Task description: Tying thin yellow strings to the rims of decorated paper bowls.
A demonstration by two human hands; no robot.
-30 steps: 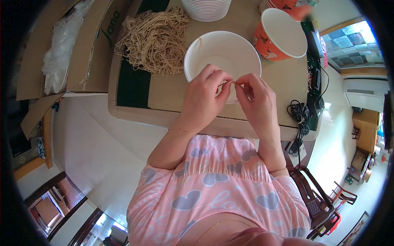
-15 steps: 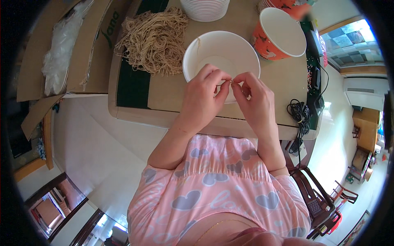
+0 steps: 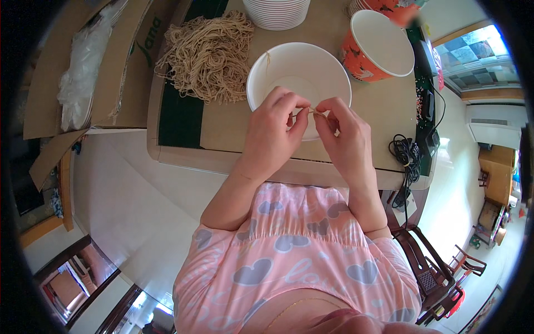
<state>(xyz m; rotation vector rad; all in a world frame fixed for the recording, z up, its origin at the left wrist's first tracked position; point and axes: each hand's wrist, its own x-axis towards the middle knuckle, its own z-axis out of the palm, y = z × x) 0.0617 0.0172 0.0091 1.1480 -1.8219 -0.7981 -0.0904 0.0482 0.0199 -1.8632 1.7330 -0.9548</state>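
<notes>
My left hand [image 3: 275, 127] and my right hand [image 3: 346, 131] meet over the near side of a white paper bucket [image 3: 317, 64]. A short length of thin beige string [image 3: 312, 111] runs between their fingertips. Each hand pinches it with thumb and forefinger; the rest of the string is hidden by the fingers. At the bucket's far left rim hangs another bit of beige string [image 3: 268, 60]. A loose heap of the same-coloured string [image 3: 208, 58] lies left of the bucket.
A stack of white paper buckets [image 3: 276, 12] stands behind, and an orange patterned bucket [image 3: 364, 58] at the right. An open cardboard box [image 3: 125, 72] with clear plastic is at the left. A bundled black cable [image 3: 408, 158] hangs over the table's right front edge.
My fingertips have drawn slightly apart, and more of the string shows between them. The bucket has shifted a touch to the left in view.
</notes>
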